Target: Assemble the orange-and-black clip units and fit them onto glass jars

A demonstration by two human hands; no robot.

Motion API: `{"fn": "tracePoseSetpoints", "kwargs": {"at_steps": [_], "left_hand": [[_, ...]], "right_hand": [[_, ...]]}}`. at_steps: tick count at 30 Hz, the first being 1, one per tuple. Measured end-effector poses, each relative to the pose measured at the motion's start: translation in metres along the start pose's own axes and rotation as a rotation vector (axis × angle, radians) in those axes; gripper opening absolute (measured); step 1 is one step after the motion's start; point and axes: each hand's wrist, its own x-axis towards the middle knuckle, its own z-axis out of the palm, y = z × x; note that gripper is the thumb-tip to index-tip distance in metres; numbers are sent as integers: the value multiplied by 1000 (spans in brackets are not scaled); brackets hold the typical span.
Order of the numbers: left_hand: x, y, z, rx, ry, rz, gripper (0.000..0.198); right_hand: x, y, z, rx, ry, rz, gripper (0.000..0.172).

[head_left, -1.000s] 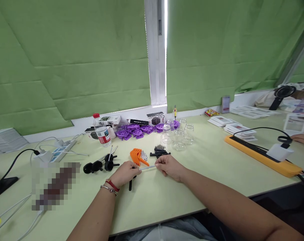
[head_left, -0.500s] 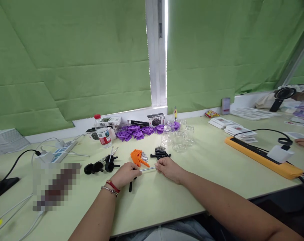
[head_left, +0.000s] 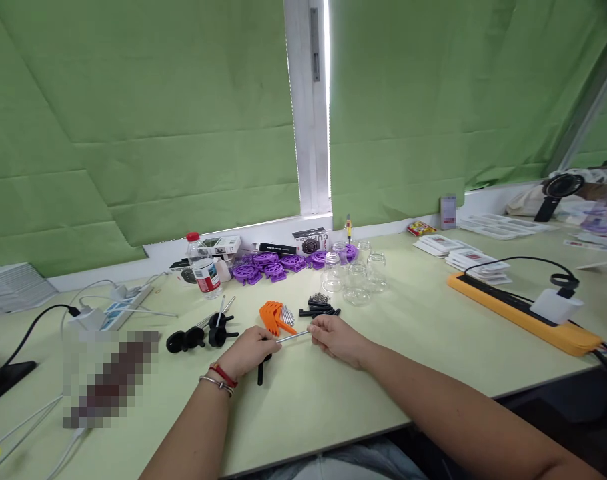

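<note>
A thin silver metal rod (head_left: 293,336) spans between both hands just above the pale green table (head_left: 413,360). My left hand (head_left: 248,352) is closed round the rod's left end, where a black stick-like part (head_left: 261,371) pokes out below the fingers. My right hand (head_left: 336,337) pinches the rod's right end. Just beyond the hands lie orange plastic pieces (head_left: 272,315), a bundle of silver pins (head_left: 287,313) and a pile of small black parts (head_left: 318,306).
Black knob assemblies (head_left: 197,335) lie to the left. Behind them stand a water bottle (head_left: 201,268), purple plastic wheels (head_left: 269,263) and clear glass jars (head_left: 356,276). A power strip (head_left: 117,305) with cables is far left, an orange strip (head_left: 523,309) right.
The hands and rod have stayed almost in place; the view has shifted slightly. A person's hand and white card at the far right have slipped out of view.
</note>
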Motion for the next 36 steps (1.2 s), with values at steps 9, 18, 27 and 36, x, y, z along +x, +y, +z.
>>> {"fn": "tracePoseSetpoints", "kwargs": {"at_steps": [9,18,27,36], "left_hand": [[0,0,0,42,-6,-7,23],[1,2,0,52,0,-1,25],[2,-1,1,26,0,3,23],[1,1,-1,39,-5,-21,23]], "right_hand": [[3,5,-4,73,-36,-14,18],[3,5,-3,35,-36,14,16],[1,0,0,-37,-22,37,20],[1,0,-1,-90,-41,20,26]]}}
